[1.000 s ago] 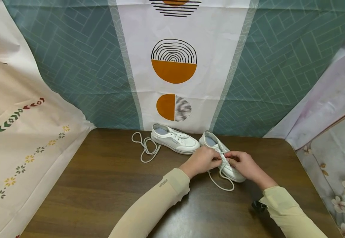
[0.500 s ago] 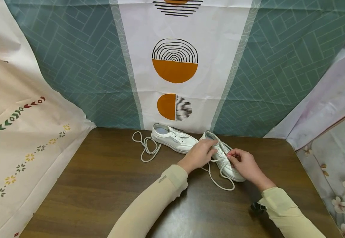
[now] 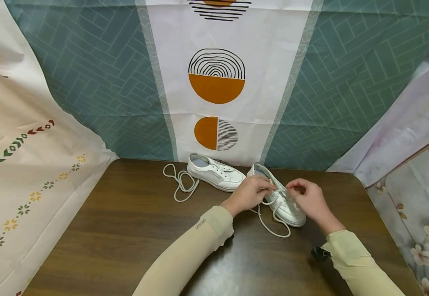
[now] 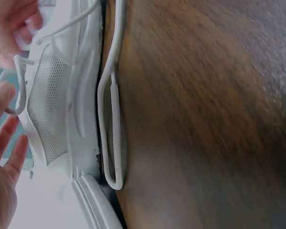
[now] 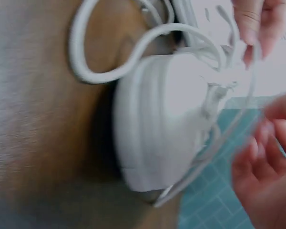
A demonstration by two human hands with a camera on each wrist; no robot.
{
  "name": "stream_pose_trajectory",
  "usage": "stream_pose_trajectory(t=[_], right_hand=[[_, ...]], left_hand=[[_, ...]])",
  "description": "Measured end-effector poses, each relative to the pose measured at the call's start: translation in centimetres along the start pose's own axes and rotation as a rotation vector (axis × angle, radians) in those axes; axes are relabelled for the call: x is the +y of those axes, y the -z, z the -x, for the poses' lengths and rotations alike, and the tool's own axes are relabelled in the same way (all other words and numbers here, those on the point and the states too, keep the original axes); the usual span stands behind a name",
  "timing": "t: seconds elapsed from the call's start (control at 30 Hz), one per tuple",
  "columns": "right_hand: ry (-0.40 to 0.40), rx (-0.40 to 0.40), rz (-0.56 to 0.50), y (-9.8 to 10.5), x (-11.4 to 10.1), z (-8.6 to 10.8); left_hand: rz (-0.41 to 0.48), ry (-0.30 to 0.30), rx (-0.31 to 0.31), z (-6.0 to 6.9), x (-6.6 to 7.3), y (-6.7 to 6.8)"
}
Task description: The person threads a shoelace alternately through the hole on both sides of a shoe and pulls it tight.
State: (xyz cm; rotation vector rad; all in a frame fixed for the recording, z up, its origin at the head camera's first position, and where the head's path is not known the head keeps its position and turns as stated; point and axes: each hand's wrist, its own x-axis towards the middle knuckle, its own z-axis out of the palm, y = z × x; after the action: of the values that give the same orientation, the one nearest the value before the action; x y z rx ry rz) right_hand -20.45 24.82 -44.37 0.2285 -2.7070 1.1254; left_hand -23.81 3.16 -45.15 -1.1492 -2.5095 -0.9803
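Observation:
A white lace-up shoe [image 3: 286, 211] stands on the table at the right, its toe angled toward the front right. My left hand [image 3: 249, 192] is at its opening side and pinches the white shoelace [image 4: 22, 86], which bends in a small loop by the fingertips in the left wrist view. Across the shoe, my right hand [image 3: 309, 200] holds thumb and fingers together at the lace; those fingertips are blurred in the right wrist view. A loose lace length curls on the table beside the sole. Part of the shoe's upper is hidden behind the hands.
A second white shoe [image 3: 218, 174] stands to the left, close against the first. Its loose lace [image 3: 185, 185] lies coiled on the brown table [image 3: 125, 230]. A patterned cloth [image 3: 214, 139] hangs along the table's back edge.
My right hand has risen slightly and drawn back from the shoe's tongue. My left hand first moved left off the lacing with fingers spreading, then returned slightly right with fingertips together.

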Motion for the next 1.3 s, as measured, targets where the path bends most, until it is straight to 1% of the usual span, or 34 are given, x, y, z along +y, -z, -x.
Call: stream_pose_trajectory(t=[0.07,0.1,0.13,0.2,0.27,0.33,0.37,0.43,0.53,0.6,0.77,0.83,1.03,1.17,1.23,1.3], right_hand=[[-0.001,0.039,-0.012,0.6,-0.4,-0.4],[0.01,0.038,-0.006,0.8,-0.6,-0.6],[0.017,0.012,-0.007,0.9,-0.8,-0.7],[0.029,-0.089,-0.016,1.1,-1.1,-1.0],[0.01,-0.195,-0.024,1.1,-1.1,-1.1],[-0.019,-0.275,-0.027,1.1,-1.1,-1.0],[-0.034,-0.3,-0.02,1.0,-1.0,-1.0],[-0.044,-0.311,0.03,0.9,-0.8,-0.9],[-0.033,-0.31,0.102,0.9,-0.6,-0.8],[-0.027,-0.324,0.137,1.0,-0.5,-0.7],[-0.03,-0.408,0.12,1.2,-0.4,-0.6],[-0.015,-0.403,0.131,1.2,-0.4,-0.7],[0.047,-0.3,0.225,0.7,0.3,-0.7],[0.029,-0.27,0.181,0.5,0.8,-0.6],[0.044,-0.267,0.152,0.4,1.0,-0.6],[0.077,-0.262,0.132,0.3,1.1,-0.6]], left_hand=[[-0.012,0.008,-0.036,-0.1,0.1,0.0],[-0.014,0.014,-0.048,-0.1,0.1,0.0],[-0.012,0.021,-0.057,-0.2,0.2,0.0],[-0.015,0.032,-0.071,-0.3,0.4,0.0],[-0.028,0.032,-0.085,-0.4,0.4,-0.2],[-0.047,0.029,-0.096,-0.4,0.4,-0.4],[-0.061,0.022,-0.099,-0.5,0.4,-0.5],[-0.083,0.007,-0.102,-0.5,0.4,-0.7],[-0.11,-0.02,-0.103,-0.4,0.4,-0.8],[-0.137,-0.041,-0.106,-0.3,0.5,-0.9],[-0.199,-0.062,-0.118,-0.2,0.5,-1.1],[-0.21,-0.064,-0.115,-0.2,0.3,-1.2],[-0.254,-0.087,-0.1,-0.1,0.1,-1.5],[-0.259,-0.095,-0.1,0.1,0.2,-1.6],[-0.263,-0.094,-0.1,0.0,0.2,-1.5],[-0.277,-0.089,-0.101,-0.1,0.2,-1.5]])
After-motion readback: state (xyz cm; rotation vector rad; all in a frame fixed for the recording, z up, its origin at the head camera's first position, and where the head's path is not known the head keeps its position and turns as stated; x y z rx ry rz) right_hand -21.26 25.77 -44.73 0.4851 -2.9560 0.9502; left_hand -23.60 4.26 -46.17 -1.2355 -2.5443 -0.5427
